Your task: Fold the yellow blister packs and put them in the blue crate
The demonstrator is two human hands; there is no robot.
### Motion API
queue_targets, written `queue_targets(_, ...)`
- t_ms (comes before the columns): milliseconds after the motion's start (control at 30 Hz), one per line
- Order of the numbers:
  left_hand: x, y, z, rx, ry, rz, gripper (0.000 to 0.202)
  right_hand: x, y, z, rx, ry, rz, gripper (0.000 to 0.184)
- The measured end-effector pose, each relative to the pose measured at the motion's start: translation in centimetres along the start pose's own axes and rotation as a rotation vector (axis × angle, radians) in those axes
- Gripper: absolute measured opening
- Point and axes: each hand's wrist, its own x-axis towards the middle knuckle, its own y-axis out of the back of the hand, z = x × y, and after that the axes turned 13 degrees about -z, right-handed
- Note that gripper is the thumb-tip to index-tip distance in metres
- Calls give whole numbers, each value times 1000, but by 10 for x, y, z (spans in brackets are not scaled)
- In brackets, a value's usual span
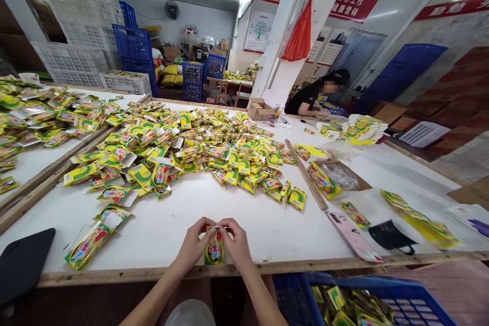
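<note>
White worktable (160,229) with a raised wooden rim, seen from the head camera in a packing room stacked with white and blue crates along the far wall. Left hand (193,245) and right hand (237,244) meet just inside the near edge of the worktable, at its middle; thumb and forefinger of each are pinched together on the top corners of one yellow-green packet (214,252), which stands upright between the two palms with its lower end close to the near rim. Beyond the hands, a heap of loose packets (191,147) of the same print covers the centre and far-left part of the worktable. A longer strip of packets (93,237) lies alone near the near-left corner, beside a black pad (23,265) that overhangs the near edge. A wooden slat (305,175) runs diagonally right of the heap, and a pink phone (353,237) lies flat towards the near-right edge. A blue crate (382,298) holding more packets sits below the near-right corner. At the far-right edge a seated person (311,99) works, well apart from the hands.
</note>
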Motion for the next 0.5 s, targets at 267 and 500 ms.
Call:
queue_targets(267,1,-6,6,-12,70,151,21,0,-3,-14,-30,-38,54,15)
queue_targets(500,4,-6,-3,-81,101,179,26,3,-2,-10,-5,-119,47,21)
